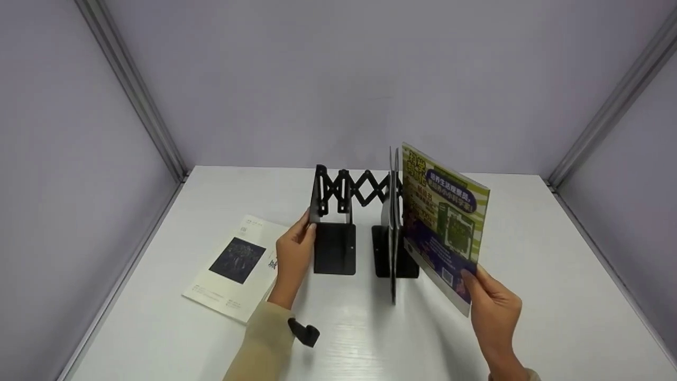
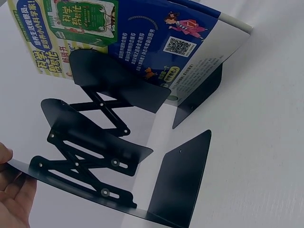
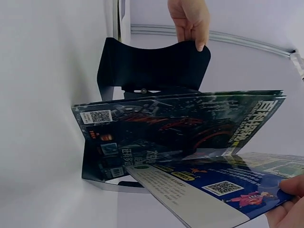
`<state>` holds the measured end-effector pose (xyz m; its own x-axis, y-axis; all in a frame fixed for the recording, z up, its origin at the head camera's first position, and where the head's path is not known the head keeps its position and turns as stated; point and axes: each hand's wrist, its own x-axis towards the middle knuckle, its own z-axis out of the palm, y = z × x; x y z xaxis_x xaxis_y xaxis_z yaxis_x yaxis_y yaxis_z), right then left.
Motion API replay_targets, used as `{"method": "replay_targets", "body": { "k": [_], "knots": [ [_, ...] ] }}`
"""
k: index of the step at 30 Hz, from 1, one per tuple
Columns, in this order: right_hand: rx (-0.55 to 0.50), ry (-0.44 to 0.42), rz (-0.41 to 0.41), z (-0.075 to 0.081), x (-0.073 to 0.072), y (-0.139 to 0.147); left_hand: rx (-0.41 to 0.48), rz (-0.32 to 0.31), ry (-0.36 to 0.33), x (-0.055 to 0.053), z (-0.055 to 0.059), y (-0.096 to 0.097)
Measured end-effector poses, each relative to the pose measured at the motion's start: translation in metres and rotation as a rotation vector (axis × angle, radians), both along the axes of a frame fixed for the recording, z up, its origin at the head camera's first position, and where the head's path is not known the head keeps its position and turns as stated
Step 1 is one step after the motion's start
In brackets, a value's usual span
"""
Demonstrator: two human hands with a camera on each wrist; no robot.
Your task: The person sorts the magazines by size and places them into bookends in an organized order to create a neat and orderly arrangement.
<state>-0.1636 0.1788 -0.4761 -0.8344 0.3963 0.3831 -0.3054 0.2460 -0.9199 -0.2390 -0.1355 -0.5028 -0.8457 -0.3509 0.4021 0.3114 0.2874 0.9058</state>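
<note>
Beige cloth [image 1: 267, 330] covers the left forearm, nearest the viewer. Just beyond, the right hand [image 1: 494, 307] pinches the near lower corner of a yellow-and-purple magazine [image 1: 444, 227], thumb on the printed face. The magazine is held at a slant to the right of a black expanding rack [image 1: 335, 248]; swinging its near edge leftward, with the lower edge level, would probably square it up without splaying its pages. To the left, a pale booklet [image 1: 237, 288] lies flat on the white bench [image 1: 534, 238]. Farther in, the left hand [image 1: 296, 254] grips the edge of the rack's left panel; a light, steady hold should keep the rack from sliding without squeezing its hinged lattice. At the rack's right end stand slim upright magazines [image 3: 175, 133], dark-covered on the right side, best not nudged; whether the held one touches them is hard to tell. Behind rises a plain wall [image 1: 296, 90].
</note>
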Motion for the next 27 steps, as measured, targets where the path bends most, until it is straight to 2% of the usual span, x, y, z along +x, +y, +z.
{"method": "replay_targets", "body": {
  "k": [7, 12, 17, 23, 27],
  "knots": [
    [-0.037, 0.056, 0.04, -0.015, -0.015, -0.015, 0.019, -0.01, -0.009, 0.001, -0.001, 0.0],
    [-0.075, 0.075, 0.064, -0.025, -0.021, -0.024, 0.017, -0.009, -0.026, 0.001, -0.001, 0.0],
    [-0.066, 0.107, 0.083, -0.037, -0.026, -0.031, 0.009, -0.001, -0.032, 0.0, 0.0, 0.0],
    [-0.153, 0.095, 0.162, -0.047, -0.027, -0.039, 0.004, -0.003, -0.012, 0.0, -0.001, -0.001],
    [-0.191, 0.075, 0.185, -0.053, -0.029, -0.044, 0.0, 0.011, -0.005, 0.001, 0.0, 0.0]
  ]
}}
